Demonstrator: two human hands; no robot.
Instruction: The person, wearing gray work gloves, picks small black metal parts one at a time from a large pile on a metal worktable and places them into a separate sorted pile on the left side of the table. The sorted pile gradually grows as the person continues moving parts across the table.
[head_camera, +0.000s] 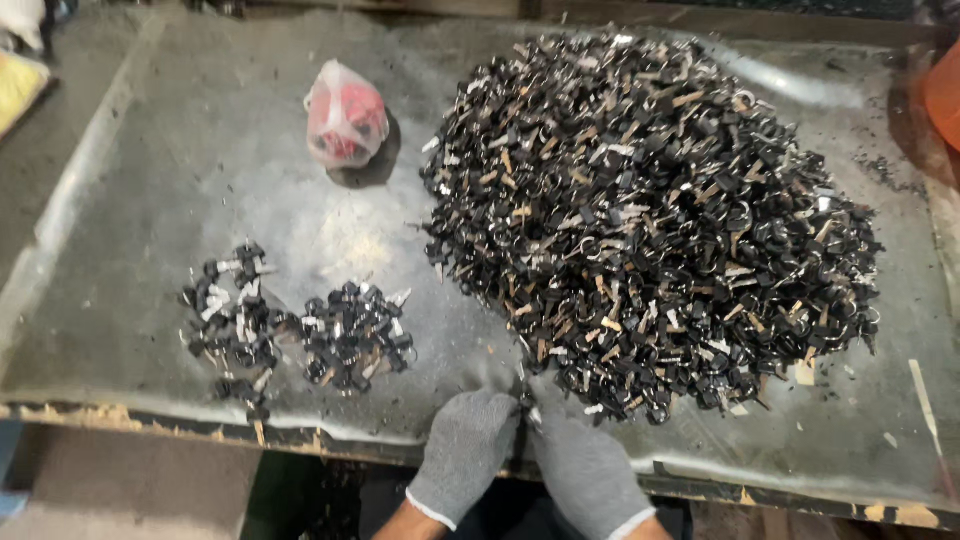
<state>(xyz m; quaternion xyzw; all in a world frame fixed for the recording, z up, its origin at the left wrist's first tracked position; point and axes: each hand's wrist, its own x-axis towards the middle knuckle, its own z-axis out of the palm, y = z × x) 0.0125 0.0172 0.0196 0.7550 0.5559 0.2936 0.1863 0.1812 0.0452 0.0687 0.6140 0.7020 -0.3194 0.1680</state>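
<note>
a small black part (524, 398), taken from the edge of the big heap (650, 220), is pinched between the gloved left hand (465, 450) and right hand (585, 465), both clenched, at the counter's (150, 180) near edge.

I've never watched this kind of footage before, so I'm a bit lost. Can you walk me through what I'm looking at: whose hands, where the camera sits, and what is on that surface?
The single picture comes from a camera worn on a person's head, looking down at their own work. There is no machine. The left hand and right hand wear grey knit gloves and meet at the near edge of a worn grey table, seemingly pinching one small piece; it is too hidden to be sure. A large heap of small black and metal parts fills the right side. Two small piles lie left, and a knotted plastic bag with red contents sits behind.
</note>
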